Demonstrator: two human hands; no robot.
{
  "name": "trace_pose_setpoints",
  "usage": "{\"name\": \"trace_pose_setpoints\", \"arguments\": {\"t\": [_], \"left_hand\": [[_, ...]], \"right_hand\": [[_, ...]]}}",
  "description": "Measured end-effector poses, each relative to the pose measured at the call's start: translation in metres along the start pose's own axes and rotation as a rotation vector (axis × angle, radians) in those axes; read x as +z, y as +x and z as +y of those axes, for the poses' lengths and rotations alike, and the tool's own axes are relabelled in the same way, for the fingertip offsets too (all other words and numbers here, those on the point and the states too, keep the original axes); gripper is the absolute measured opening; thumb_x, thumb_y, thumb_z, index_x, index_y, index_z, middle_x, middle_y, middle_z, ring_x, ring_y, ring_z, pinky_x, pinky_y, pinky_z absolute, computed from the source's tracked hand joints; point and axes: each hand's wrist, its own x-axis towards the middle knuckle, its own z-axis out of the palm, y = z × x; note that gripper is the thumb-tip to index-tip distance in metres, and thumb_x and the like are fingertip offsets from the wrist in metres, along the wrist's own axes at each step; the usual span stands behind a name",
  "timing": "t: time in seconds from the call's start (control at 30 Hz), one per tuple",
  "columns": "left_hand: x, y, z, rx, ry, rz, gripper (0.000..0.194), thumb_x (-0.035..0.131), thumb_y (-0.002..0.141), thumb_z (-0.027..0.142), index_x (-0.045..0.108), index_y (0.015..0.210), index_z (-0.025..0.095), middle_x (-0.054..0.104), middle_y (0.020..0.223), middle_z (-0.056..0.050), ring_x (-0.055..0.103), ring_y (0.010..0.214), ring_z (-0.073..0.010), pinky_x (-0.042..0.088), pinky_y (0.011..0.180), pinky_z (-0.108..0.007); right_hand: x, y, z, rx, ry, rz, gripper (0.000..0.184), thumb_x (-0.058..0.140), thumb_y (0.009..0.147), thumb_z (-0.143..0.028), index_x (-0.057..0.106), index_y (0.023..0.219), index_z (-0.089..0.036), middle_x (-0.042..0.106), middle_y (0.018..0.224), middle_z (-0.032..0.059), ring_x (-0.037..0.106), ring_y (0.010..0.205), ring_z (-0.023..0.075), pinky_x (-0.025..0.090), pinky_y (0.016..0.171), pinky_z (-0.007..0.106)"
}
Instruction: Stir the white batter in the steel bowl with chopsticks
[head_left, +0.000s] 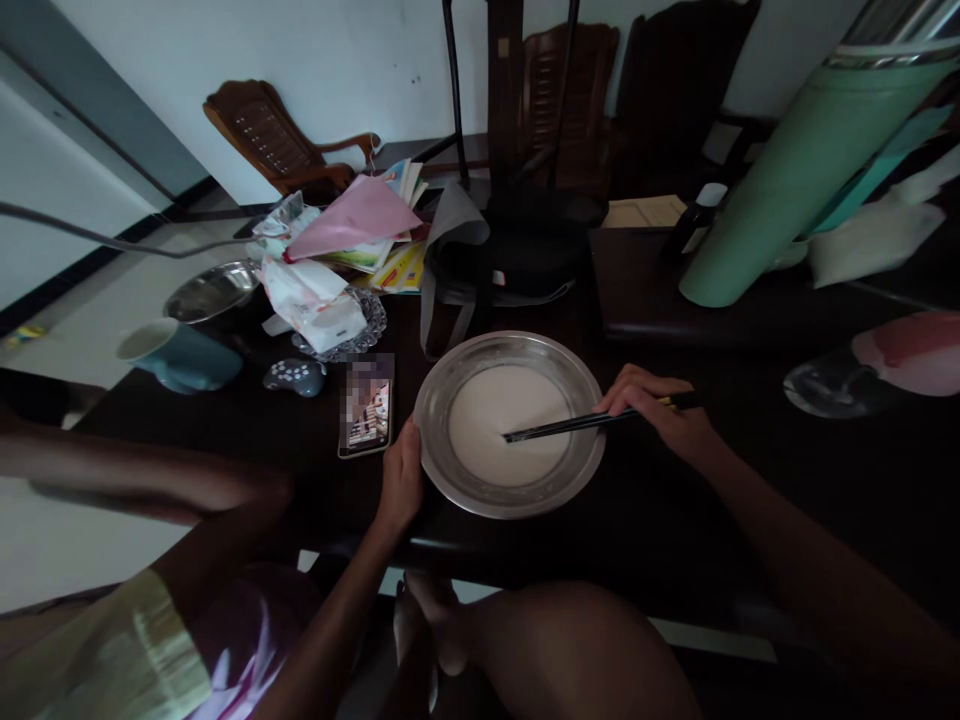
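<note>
A wide metal bowl (442,478) stands on the dark table near its front edge, with a milky, off-white liquid (491,405) inside. My left hand (403,475) grips the bowl's left rim, thumb on top and the fingers hidden below. In my right hand (660,405), over the bowl's right rim, is a pair of dark chopsticks (555,428), fingers closed round them. Their tips dip into the liquid near the middle of the bowl. Just left of the bowl lies a phone (367,410) with a lit screen, partly blurred.
Another person's arm (150,470) rests on the table at left. Behind it stand a blue mug (187,358), a metal basin (214,290) and a grey remote (295,377). A glass dish (367,325) holds a tissue pack. A green thermos (795,190) stands at right, a dark bag (517,250) behind the bowl.
</note>
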Motion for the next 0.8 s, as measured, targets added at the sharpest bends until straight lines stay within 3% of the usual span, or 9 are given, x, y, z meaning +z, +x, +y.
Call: {"name": "trace_pose_setpoints", "arguments": {"t": [0.13, 0.27, 0.4, 0.6, 0.8], "left_hand": [[-0.0003, 0.0, -0.0018, 0.0, 0.002, 0.008, 0.076, 0.03, 0.094, 0.072, 0.066, 0.124, 0.011, 0.068, 0.131, -0.014, 0.057, 0.129, -0.0278, 0.04, 0.113, -0.038], [-0.0003, 0.0001, -0.0023, 0.011, 0.007, 0.006, 0.075, 0.03, 0.095, 0.07, 0.066, 0.124, 0.012, 0.068, 0.13, -0.014, 0.057, 0.129, -0.0282, 0.04, 0.112, -0.04], [-0.0004, -0.0001, -0.0006, 0.016, 0.017, 0.006, 0.073, 0.029, 0.096, 0.068, 0.067, 0.125, 0.012, 0.069, 0.129, -0.013, 0.058, 0.127, -0.0284, 0.041, 0.111, -0.04], [-0.0004, -0.0005, 0.0, 0.003, 0.014, 0.007, 0.073, 0.03, 0.095, 0.069, 0.067, 0.124, 0.013, 0.069, 0.129, -0.013, 0.058, 0.128, -0.0283, 0.042, 0.111, -0.039], [-0.0006, -0.0006, 0.0005, -0.009, 0.011, 0.003, 0.076, 0.029, 0.094, 0.071, 0.066, 0.124, 0.011, 0.069, 0.127, -0.014, 0.058, 0.127, -0.0282, 0.041, 0.111, -0.039]], "right_hand": [[0.0, 0.0003, 0.0017, -0.034, -0.067, -0.032, 0.025, 0.058, 0.097, -0.032, 0.076, 0.081, -0.029, 0.079, 0.089, 0.0013, 0.066, 0.084, 0.0216, 0.051, 0.077, 0.039], [-0.0019, 0.0001, 0.0009, -0.014, -0.018, 0.032, 0.036, 0.051, 0.1, -0.036, 0.075, 0.074, -0.029, 0.078, 0.081, 0.0022, 0.064, 0.08, 0.0223, 0.051, 0.076, 0.04], [0.0004, 0.0, 0.0006, -0.033, -0.025, -0.048, 0.029, 0.056, 0.098, -0.035, 0.077, 0.079, -0.029, 0.079, 0.085, 0.0021, 0.064, 0.081, 0.0223, 0.051, 0.076, 0.04], [-0.0012, 0.0001, 0.0015, 0.004, -0.009, 0.05, 0.034, 0.052, 0.1, -0.033, 0.075, 0.074, -0.03, 0.078, 0.082, 0.0007, 0.065, 0.08, 0.0217, 0.051, 0.076, 0.039], [0.0023, -0.0001, 0.0026, -0.019, -0.045, -0.052, 0.023, 0.059, 0.096, -0.032, 0.076, 0.081, -0.029, 0.079, 0.089, 0.0006, 0.066, 0.085, 0.0215, 0.052, 0.078, 0.039]]}}
